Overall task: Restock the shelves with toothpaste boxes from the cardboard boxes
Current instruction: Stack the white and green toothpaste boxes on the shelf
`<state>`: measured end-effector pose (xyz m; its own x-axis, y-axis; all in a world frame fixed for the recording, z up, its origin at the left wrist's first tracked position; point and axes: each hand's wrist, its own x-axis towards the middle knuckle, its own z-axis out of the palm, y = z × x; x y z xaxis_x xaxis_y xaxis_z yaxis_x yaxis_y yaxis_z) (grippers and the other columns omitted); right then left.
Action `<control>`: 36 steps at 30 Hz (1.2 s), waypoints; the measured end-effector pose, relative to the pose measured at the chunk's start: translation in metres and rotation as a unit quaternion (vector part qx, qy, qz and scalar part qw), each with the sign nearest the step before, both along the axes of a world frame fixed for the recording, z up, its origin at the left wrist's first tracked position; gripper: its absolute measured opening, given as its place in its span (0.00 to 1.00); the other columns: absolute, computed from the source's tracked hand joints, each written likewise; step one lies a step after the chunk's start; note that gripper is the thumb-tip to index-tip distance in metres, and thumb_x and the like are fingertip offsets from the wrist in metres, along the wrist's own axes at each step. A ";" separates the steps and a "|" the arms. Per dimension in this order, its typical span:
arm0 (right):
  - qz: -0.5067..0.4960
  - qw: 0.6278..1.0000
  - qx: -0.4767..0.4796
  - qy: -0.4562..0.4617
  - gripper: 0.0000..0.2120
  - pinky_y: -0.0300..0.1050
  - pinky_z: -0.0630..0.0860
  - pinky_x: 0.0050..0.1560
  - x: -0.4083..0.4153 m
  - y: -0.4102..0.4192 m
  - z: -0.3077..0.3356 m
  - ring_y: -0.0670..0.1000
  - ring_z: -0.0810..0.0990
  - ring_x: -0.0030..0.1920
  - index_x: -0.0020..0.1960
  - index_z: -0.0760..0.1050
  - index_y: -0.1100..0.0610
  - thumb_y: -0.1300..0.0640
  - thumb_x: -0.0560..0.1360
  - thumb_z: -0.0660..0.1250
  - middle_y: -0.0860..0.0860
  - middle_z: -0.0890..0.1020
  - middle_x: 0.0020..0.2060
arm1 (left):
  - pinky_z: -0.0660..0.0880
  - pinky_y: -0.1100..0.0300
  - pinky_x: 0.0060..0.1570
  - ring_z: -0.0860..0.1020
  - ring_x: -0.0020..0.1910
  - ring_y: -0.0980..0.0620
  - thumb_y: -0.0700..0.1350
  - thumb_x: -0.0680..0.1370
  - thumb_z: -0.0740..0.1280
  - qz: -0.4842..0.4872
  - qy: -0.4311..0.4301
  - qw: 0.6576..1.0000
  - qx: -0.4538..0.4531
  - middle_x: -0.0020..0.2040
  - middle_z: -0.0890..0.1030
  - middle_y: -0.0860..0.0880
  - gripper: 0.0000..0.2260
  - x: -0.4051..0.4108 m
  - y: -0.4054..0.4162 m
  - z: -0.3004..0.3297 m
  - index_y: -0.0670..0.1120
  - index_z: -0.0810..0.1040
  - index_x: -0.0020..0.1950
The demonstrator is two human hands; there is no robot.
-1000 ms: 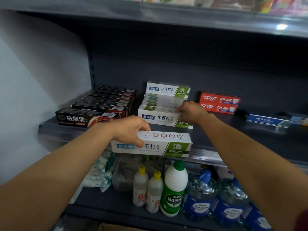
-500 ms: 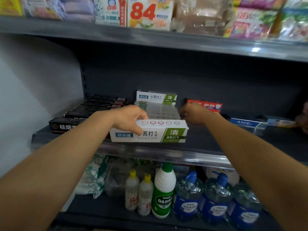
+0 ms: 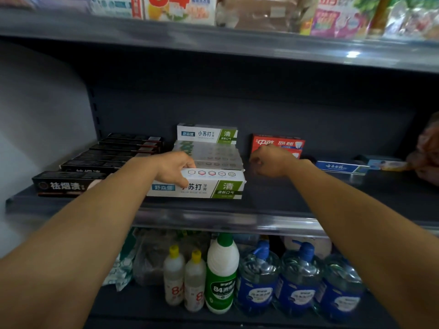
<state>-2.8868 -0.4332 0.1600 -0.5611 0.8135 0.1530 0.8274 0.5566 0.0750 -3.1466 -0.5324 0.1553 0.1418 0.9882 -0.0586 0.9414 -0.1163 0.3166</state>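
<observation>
Dark grey metal shelf [image 3: 273,200], matte surface with a glossy front rail. At its left end, a row of long black cardboard toothpaste cartons [image 3: 99,162] lies flat, one behind another, running back toward the rear panel. Just beside them, the left hand [image 3: 174,169] grips a long white-and-green rectangular toothpaste box [image 3: 202,185]: fingers curl over its top edge, thumb on the front face, the grip clamped on it. This box sits at the front of the shelf, long side facing out. Directly behind it is a stack of matching white-and-green cartons [image 3: 209,148], one standing higher at the back. To the right, the right hand [image 3: 270,162] is held over bare shelf with fingers curled in and the grip together on nothing, in front of red rectangular toothpaste cartons [image 3: 278,142]. Further right, a flat blue carton [image 3: 339,167] lies on the shelf. On the lower shelf stand smooth plastic bottles [image 3: 222,274], white, green-labelled and clear blue.
</observation>
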 end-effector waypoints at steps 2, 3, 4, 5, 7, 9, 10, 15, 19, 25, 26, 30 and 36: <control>0.000 1.000 0.003 -0.001 0.15 0.47 0.76 0.49 0.002 0.006 -0.005 0.54 0.78 0.51 0.60 0.78 0.54 0.55 0.74 0.69 0.53 0.81 0.53 | 0.75 0.54 0.57 0.78 0.54 0.51 0.38 0.72 0.73 -0.003 0.003 1.000 -0.004 0.56 0.80 0.50 0.16 0.002 0.006 -0.007 0.48 0.77 0.58; 0.000 1.000 0.003 -0.001 0.14 0.46 0.75 0.47 0.003 0.008 -0.007 0.53 0.78 0.50 0.59 0.78 0.53 0.55 0.74 0.69 0.53 0.81 0.52 | 0.75 0.54 0.58 0.78 0.55 0.51 0.38 0.72 0.73 -0.002 0.004 1.000 -0.007 0.56 0.80 0.50 0.17 0.003 0.009 -0.010 0.47 0.77 0.59; 0.000 1.000 0.003 0.000 0.13 0.45 0.74 0.46 0.005 0.010 -0.009 0.53 0.77 0.49 0.59 0.78 0.53 0.55 0.74 0.69 0.53 0.81 0.52 | 0.75 0.54 0.58 0.78 0.55 0.51 0.38 0.72 0.72 -0.003 0.004 1.000 -0.011 0.56 0.80 0.50 0.18 0.004 0.011 -0.013 0.47 0.77 0.61; 0.000 1.000 0.004 0.001 0.13 0.45 0.73 0.46 0.005 0.011 -0.011 0.53 0.77 0.49 0.59 0.78 0.53 0.55 0.74 0.69 0.53 0.81 0.52 | 0.75 0.54 0.59 0.78 0.55 0.51 0.38 0.73 0.72 -0.004 0.002 1.000 -0.012 0.57 0.80 0.50 0.18 0.005 0.014 -0.016 0.47 0.77 0.62; -0.003 1.000 0.004 0.005 0.14 0.47 0.76 0.49 0.007 0.015 -0.015 0.54 0.77 0.51 0.60 0.78 0.53 0.55 0.74 0.68 0.53 0.81 0.53 | 0.75 0.51 0.60 0.77 0.56 0.51 0.39 0.73 0.72 -0.007 0.009 1.000 -0.003 0.57 0.80 0.51 0.19 0.006 0.019 -0.019 0.50 0.78 0.63; -0.009 1.000 0.004 0.006 0.15 0.50 0.77 0.53 0.009 0.017 -0.017 0.55 0.78 0.54 0.60 0.78 0.53 0.55 0.75 0.68 0.53 0.80 0.55 | 0.74 0.49 0.62 0.76 0.58 0.50 0.40 0.73 0.72 -0.014 0.026 0.999 0.019 0.59 0.79 0.51 0.20 0.008 0.023 -0.022 0.51 0.77 0.64; -0.011 1.000 0.004 0.005 0.14 0.52 0.78 0.54 0.010 0.018 -0.017 0.55 0.78 0.54 0.60 0.78 0.53 0.55 0.75 0.68 0.53 0.81 0.55 | 0.72 0.49 0.63 0.75 0.60 0.50 0.40 0.74 0.72 -0.017 0.039 0.999 0.034 0.61 0.77 0.51 0.21 0.010 0.025 -0.023 0.50 0.76 0.66; -0.016 1.000 0.003 0.002 0.13 0.53 0.77 0.55 0.012 0.019 -0.017 0.55 0.78 0.54 0.59 0.78 0.54 0.54 0.75 0.68 0.53 0.80 0.55 | 0.68 0.51 0.66 0.71 0.63 0.48 0.40 0.74 0.71 -0.026 0.083 0.992 0.096 0.63 0.73 0.47 0.19 0.019 0.033 -0.028 0.45 0.77 0.65; -0.018 1.000 0.001 0.010 0.14 0.54 0.77 0.55 0.014 0.019 -0.017 0.55 0.77 0.54 0.60 0.78 0.54 0.55 0.74 0.69 0.53 0.80 0.55 | 0.68 0.52 0.66 0.71 0.63 0.47 0.40 0.75 0.70 -0.013 0.083 0.988 0.127 0.63 0.73 0.46 0.17 0.024 0.038 -0.033 0.43 0.78 0.64; -0.023 1.000 -0.002 0.007 0.15 0.54 0.77 0.55 0.016 0.017 -0.016 0.55 0.77 0.55 0.60 0.78 0.54 0.55 0.74 0.70 0.53 0.79 0.55 | 0.68 0.52 0.64 0.72 0.61 0.46 0.39 0.75 0.70 -0.003 0.086 0.984 0.154 0.62 0.73 0.45 0.16 0.028 0.041 -0.039 0.41 0.78 0.63; -0.023 1.000 -0.004 0.008 0.15 0.53 0.77 0.55 0.017 0.016 -0.016 0.55 0.77 0.54 0.60 0.78 0.54 0.56 0.74 0.70 0.53 0.79 0.55 | 0.68 0.52 0.64 0.72 0.61 0.46 0.39 0.75 0.69 0.000 0.089 0.983 0.158 0.61 0.73 0.45 0.16 0.029 0.041 -0.040 0.41 0.78 0.63; -0.024 1.000 0.001 0.009 0.14 0.52 0.77 0.54 0.020 0.005 -0.013 0.54 0.77 0.53 0.59 0.78 0.54 0.56 0.74 0.69 0.53 0.79 0.54 | 0.69 0.53 0.63 0.72 0.61 0.46 0.38 0.75 0.69 0.014 0.095 0.981 0.169 0.61 0.73 0.46 0.16 0.034 0.034 -0.037 0.40 0.78 0.62; -0.022 1.000 -0.005 0.013 0.08 0.45 0.73 0.46 0.024 -0.036 -0.015 0.56 0.78 0.52 0.53 0.78 0.55 0.56 0.74 0.69 0.53 0.80 0.49 | 0.71 0.51 0.64 0.73 0.63 0.45 0.39 0.76 0.68 0.021 0.100 0.981 0.162 0.66 0.74 0.46 0.19 0.055 -0.008 -0.029 0.45 0.76 0.67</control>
<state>-2.8632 -0.4688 0.1451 -0.5205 0.8388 0.1596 0.8527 0.5202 0.0472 -3.0911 -0.5407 0.1267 0.1186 0.9642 0.2374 0.9871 -0.1404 0.0773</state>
